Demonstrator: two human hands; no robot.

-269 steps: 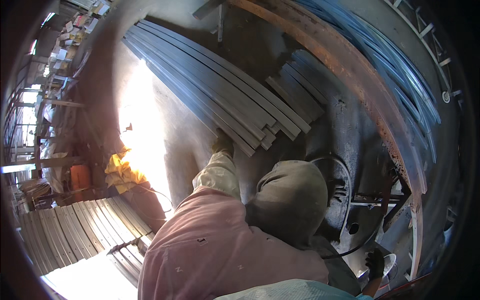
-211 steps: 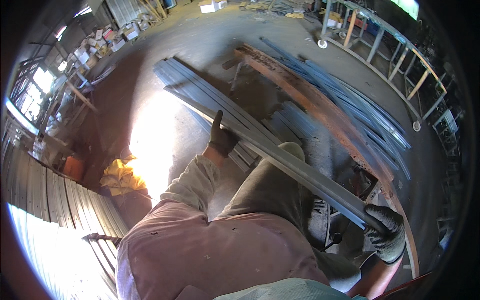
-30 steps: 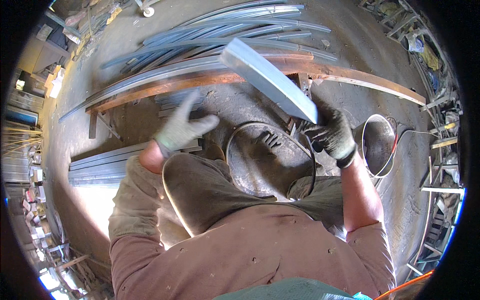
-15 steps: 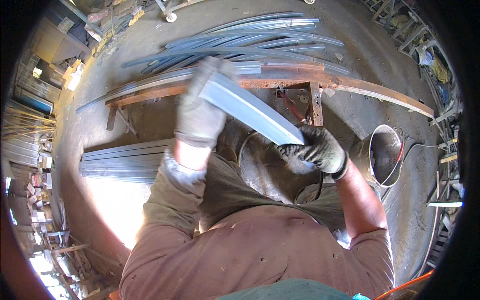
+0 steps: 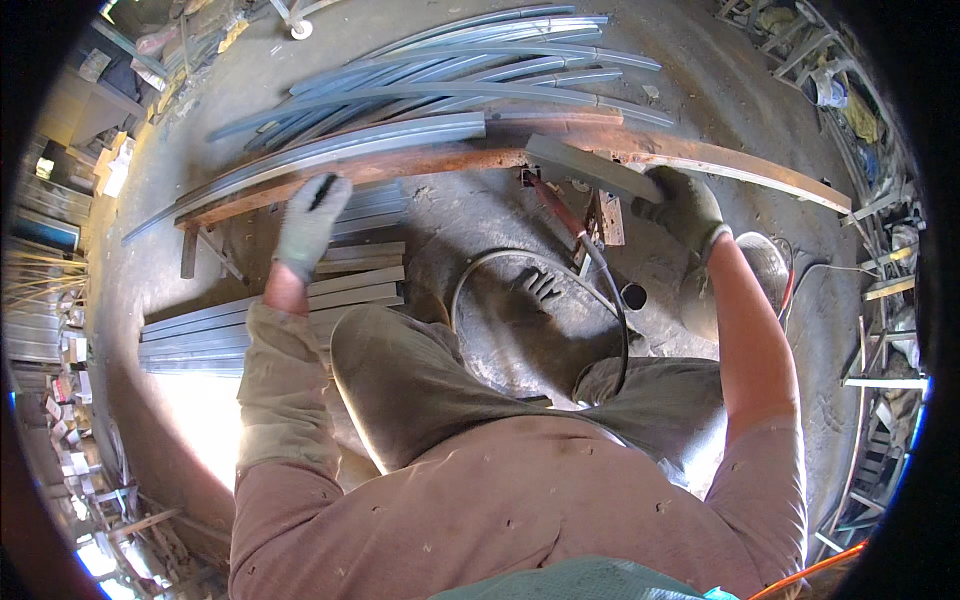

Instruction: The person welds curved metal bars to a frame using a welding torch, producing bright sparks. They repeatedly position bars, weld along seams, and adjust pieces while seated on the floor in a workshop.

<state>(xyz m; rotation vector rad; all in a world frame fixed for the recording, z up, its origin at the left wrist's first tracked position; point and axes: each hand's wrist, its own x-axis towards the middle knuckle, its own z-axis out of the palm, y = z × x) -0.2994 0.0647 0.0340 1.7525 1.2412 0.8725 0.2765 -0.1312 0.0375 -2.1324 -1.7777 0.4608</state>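
Observation:
My right hand (image 5: 685, 205), in a grey-green work glove, is closed around one end of a short grey metal square tube (image 5: 590, 167). The tube's other end lies over the rusty steel beam (image 5: 440, 160) in front of me. On the left, my gloved left hand (image 5: 314, 225) hovers on the near side of that beam, with thumb and fingers a little apart and nothing seen in them. Long galvanized profiles (image 5: 400, 131) rest along the beam's left part. Below its middle hangs a red-handled clamp or holder (image 5: 558, 208) with a dark cable (image 5: 622, 330).
Many long metal profiles (image 5: 480, 75) are spread on the floor beyond the beam. More square tubes (image 5: 200, 345) lie stacked at my left. A bucket (image 5: 765, 275) stands at the right, and a dark glove (image 5: 540, 284) lies between my legs. Racks and clutter line both sides.
My left hand has let go of the short tube and moved left and down. My right hand has carried the tube forward to the beam. The view has shifted slightly.

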